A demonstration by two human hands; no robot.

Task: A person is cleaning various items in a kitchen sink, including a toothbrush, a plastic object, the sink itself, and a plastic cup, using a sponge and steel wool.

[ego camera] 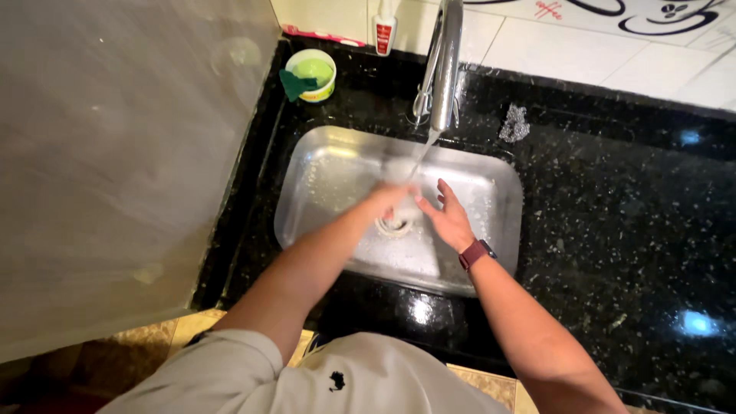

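Note:
Both my hands are over the steel sink (307, 192), under the water stream falling from the tall chrome tap (445, 69). My left hand (391, 198) is blurred, fingers loosely bent, right beneath the stream and above the drain (395, 225). My right hand (445, 216) is beside it with fingers spread, nothing in it, a dark red watch (476, 253) on its wrist. Neither hand holds anything that I can make out.
A black speckled stone counter (613, 230) surrounds the sink. At the back left stands a round tub of green paste with a green sponge (310, 74). A small bottle (386, 31) stands by the tiled wall. A steel scourer (515, 124) lies right of the tap. A tall grey panel (115, 153) stands at the left.

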